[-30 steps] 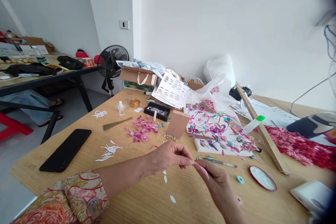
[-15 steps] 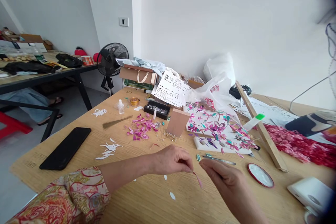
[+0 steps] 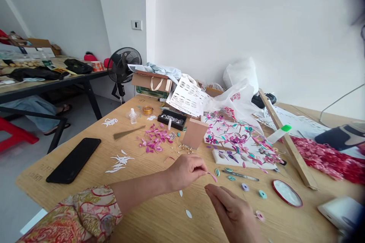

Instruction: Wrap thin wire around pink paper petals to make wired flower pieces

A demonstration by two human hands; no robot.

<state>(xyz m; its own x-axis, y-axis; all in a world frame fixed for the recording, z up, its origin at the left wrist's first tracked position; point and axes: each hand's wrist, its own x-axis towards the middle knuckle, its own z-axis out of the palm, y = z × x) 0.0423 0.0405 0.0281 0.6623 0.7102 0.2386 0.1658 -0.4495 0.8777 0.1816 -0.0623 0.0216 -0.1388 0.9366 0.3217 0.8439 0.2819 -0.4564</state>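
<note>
My left hand (image 3: 188,171) is closed in a pinch on the thin end of a small pink petal (image 3: 212,177), which sticks out to the right of the fingertips. Below and to the right, my right hand (image 3: 232,210) is raised above the wood with thumb and fingers pressed together; whatever may be between them is too small to make out. Beyond it lie several green leaf-shaped pieces (image 3: 217,172) and a slim pen-like tool (image 3: 242,175). Small spools of thread, purple (image 3: 245,187), teal (image 3: 262,194) and pink (image 3: 259,216), sit beside the right hand.
Loose pink petals (image 3: 155,138), white paper slips (image 3: 118,162) and a black phone (image 3: 73,160) lie on the left of the table. Beaded flower stems rest on white foam (image 3: 242,160) near an upright wooden block (image 3: 195,133). A round red-rimmed lid (image 3: 286,193) and wooden bar (image 3: 288,140) are rightward.
My right hand has drawn down and left, uncovering the thread spools. My left hand has risen slightly, and the pink petal now points more sideways than downward.
</note>
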